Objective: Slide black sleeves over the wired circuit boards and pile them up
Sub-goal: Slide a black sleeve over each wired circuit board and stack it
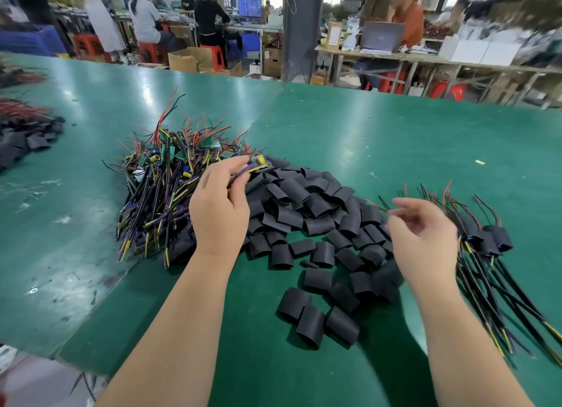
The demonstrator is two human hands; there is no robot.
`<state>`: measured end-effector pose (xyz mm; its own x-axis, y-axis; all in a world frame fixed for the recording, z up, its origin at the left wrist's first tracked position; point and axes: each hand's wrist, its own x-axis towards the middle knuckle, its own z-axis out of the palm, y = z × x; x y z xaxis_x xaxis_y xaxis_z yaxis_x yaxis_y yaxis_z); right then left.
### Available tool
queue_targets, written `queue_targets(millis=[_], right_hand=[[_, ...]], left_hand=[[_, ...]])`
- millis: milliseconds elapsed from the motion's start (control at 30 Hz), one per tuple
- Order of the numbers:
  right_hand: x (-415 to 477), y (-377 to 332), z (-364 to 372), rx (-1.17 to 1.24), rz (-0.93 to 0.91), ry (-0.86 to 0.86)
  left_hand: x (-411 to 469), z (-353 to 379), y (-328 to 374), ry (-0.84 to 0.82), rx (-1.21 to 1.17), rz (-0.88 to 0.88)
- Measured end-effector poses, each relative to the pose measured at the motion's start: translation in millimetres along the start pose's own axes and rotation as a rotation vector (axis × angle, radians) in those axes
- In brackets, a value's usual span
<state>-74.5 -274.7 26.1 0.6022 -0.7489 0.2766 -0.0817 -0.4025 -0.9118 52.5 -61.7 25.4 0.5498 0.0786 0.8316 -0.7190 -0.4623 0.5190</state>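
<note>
A heap of wired circuit boards (170,175) with red, black, yellow and purple leads lies left of centre on the green table (365,139). Beside it spreads a pile of loose black sleeves (316,221). My left hand (220,212) pinches one wired board (255,166) by its wires, lifted just above the edge of the heap. My right hand (421,239) hovers with relaxed fingers, holding nothing, between the sleeves and a small pile of sleeved boards (489,239) on the right, whose long leads trail toward me.
More black sleeves and red wires (24,129) lie at the table's far left. The table's near edge (60,355) runs diagonally at lower left. Beyond the far edge, people sit at benches among cardboard boxes (188,59) and red stools.
</note>
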Motion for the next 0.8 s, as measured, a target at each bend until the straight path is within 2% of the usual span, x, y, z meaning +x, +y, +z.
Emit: queue_targets(millis=[67,133,200,267,367,500,800], right_hand=[[-9,-10,8,0.361,0.256,-0.304],[-18,-13,18,0.558,0.455,-0.625],[-25,-14,26,0.693,0.529,-0.787],[-26,-15,32,0.890,0.538,-0.759],[-22,-16,34,1.064,0.469,-0.580],[-20,-13,30,0.980,0.314,-0.451],[-22,-12,34,0.820,0.136,-0.404]], left_hand=[[-1,2,6,-0.025,-0.052,0.101],[-4,5,11,-0.080,-0.088,0.162],[-7,8,17,-0.145,-0.134,0.186],[-11,10,22,-0.210,-0.162,0.199],[-14,12,25,-0.319,-0.178,0.215],[-18,13,28,-0.439,-0.156,0.233],[-18,10,30,-0.587,0.012,0.184]])
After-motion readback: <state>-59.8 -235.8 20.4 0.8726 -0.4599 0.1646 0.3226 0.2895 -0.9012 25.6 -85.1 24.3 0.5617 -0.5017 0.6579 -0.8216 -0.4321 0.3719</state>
